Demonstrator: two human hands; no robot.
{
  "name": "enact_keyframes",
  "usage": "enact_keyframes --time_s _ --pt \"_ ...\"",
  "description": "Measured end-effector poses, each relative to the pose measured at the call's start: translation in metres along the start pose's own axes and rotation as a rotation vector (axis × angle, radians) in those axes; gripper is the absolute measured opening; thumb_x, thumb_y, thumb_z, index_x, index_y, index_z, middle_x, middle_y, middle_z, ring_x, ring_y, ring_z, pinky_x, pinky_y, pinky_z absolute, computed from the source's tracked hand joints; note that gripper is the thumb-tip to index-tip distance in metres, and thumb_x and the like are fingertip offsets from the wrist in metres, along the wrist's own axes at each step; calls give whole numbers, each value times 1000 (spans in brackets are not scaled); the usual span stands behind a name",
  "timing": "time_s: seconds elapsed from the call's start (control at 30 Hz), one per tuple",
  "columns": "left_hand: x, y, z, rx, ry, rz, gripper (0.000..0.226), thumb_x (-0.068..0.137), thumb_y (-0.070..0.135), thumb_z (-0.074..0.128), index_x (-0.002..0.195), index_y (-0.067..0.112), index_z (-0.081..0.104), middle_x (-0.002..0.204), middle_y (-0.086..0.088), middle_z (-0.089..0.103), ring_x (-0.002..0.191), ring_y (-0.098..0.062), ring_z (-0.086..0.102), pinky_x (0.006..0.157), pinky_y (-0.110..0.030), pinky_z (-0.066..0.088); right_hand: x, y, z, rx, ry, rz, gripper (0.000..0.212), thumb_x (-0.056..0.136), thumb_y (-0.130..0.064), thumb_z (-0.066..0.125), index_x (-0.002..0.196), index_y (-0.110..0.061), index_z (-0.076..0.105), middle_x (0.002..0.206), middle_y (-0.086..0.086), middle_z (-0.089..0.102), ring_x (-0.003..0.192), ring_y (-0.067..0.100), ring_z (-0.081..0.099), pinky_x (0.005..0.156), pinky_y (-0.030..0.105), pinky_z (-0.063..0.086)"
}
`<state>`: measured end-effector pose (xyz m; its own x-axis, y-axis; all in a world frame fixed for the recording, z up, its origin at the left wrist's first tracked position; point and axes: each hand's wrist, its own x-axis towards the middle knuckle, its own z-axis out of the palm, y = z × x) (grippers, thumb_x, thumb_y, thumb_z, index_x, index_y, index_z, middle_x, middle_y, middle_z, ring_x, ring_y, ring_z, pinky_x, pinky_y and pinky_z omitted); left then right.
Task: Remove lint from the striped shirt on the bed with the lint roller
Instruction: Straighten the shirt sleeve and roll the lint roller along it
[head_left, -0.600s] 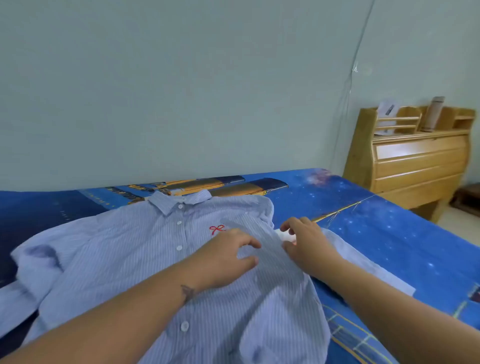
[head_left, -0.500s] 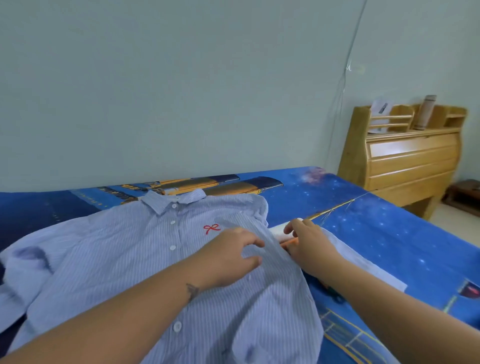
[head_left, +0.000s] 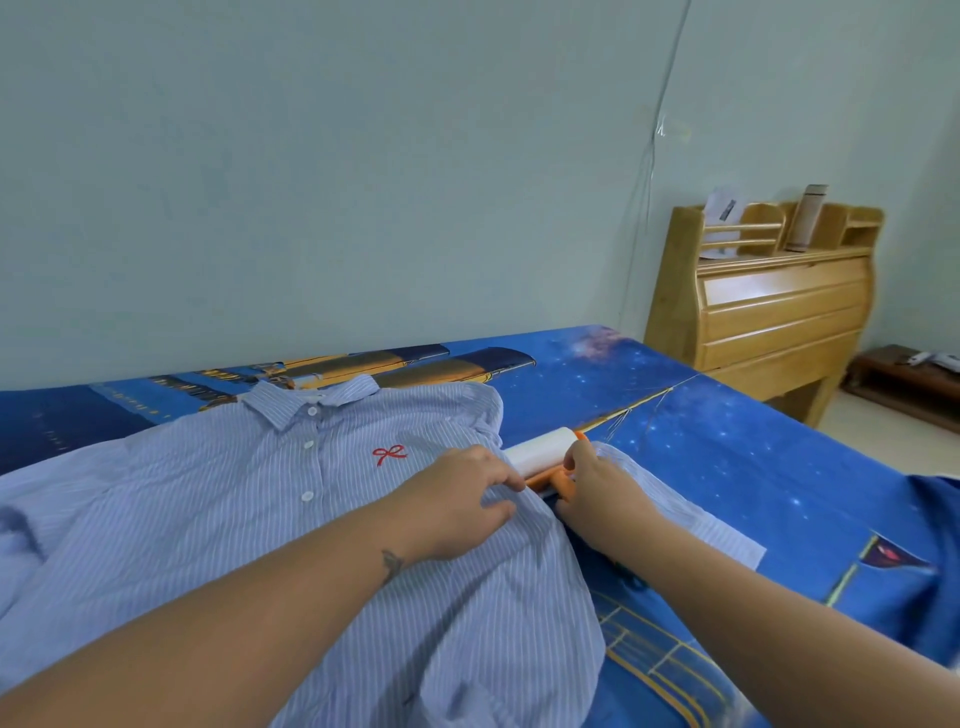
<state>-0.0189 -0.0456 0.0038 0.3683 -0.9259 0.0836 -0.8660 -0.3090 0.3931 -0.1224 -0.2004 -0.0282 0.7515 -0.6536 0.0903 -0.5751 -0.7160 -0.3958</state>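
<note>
A pale green wall (head_left: 363, 182) backs a bed (head_left: 753, 467) covered in a blue starry sheet, with a wooden headboard (head_left: 769, 306) of drawers and small shelves standing at its far right end. A blue-and-white striped shirt (head_left: 234, 519) lies spread front-up across the bed, its collar toward the wall, its buttoned placket running back toward the camera, and a small red bow (head_left: 388, 454) stitched on the chest. At the shirt's right edge lies the roller (head_left: 543, 449), its white cylinder's long axis slanting from near the hands up and to the right, the far end pointing toward the headboard; the orange handle sits at the near end, between the two hands. The left hand (head_left: 457, 506) rests on the shirt, fingers curled and pinching a fold of the cloth just beside the roller. The right hand (head_left: 602, 488) is at the roller's handle, fingers bent round the orange part, though how firmly they hold it cannot be told since the hand covers most of it. One sleeve (head_left: 691, 514) of the shirt lies flat on the sheet beyond the right hand, running to the right. Both bare forearms reach in from the bottom edge, the left one bearing a small dark mark near the wrist.
</note>
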Motion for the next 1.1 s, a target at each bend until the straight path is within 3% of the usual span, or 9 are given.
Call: enact_keyframes --time_s 0.17,0.27,0.43,0.53,0.6,0.9,1.1 --pt "2 -3 0 2 -6 -6 31 93 34 53 123 35 59 132 7 49 125 -12 41 110 -36 34 -2 3 1 29 4 15 44 86 -17 56 124 -12 34 82 -2 54 73 18 55 55 26 40" --pt "2 -6 0 8 12 11 28 92 35 54 119 35 61 130 8 50 122 -10 43 108 -33 35 2 3 -6 27 56 26 56 88 -21 56 135 -10 26 87 3 55 74 20 53 62 30 41" --pt "8 -12 -6 6 33 4 18 90 37 55 105 35 65 119 9 54 113 -9 48 100 -29 40 11 7 -29 106 93 81 42 80 -23 65 112 -8 41 85 7 54 72 23 50 48 27 32" --pt "15 -15 -9 -11 80 -21 11 90 36 55 95 35 65 106 11 53 100 -7 51 80 -20 40 22 9 -40 8 86 90 20 77 -19 65 83 -9 49 74 6 53 60 19 48 45 24 31" --pt "20 -16 -10 -22 123 -40 8 90 34 55 91 35 63 102 11 54 94 -5 52 72 -17 38 30 11 -44 -15 78 105 21 79 -19 64 69 -11 47 64 3 49 53 16 44 44 23 31" --pt "53 8 7 12 169 15 21 91 26 52 107 26 66 106 7 65 98 -12 59 86 -34 51 58 27 -48 -44 7 150 23 90 -12 43 67 -14 41 67 5 51 54 15 46 48 25 38" --pt "85 -3 5 93 213 -151 25 92 13 44 106 22 64 108 -1 64 96 -21 60 85 -41 52 63 45 -45 -115 -46 139 24 88 -5 43 71 -16 30 73 4 42 55 12 41 44 22 33"
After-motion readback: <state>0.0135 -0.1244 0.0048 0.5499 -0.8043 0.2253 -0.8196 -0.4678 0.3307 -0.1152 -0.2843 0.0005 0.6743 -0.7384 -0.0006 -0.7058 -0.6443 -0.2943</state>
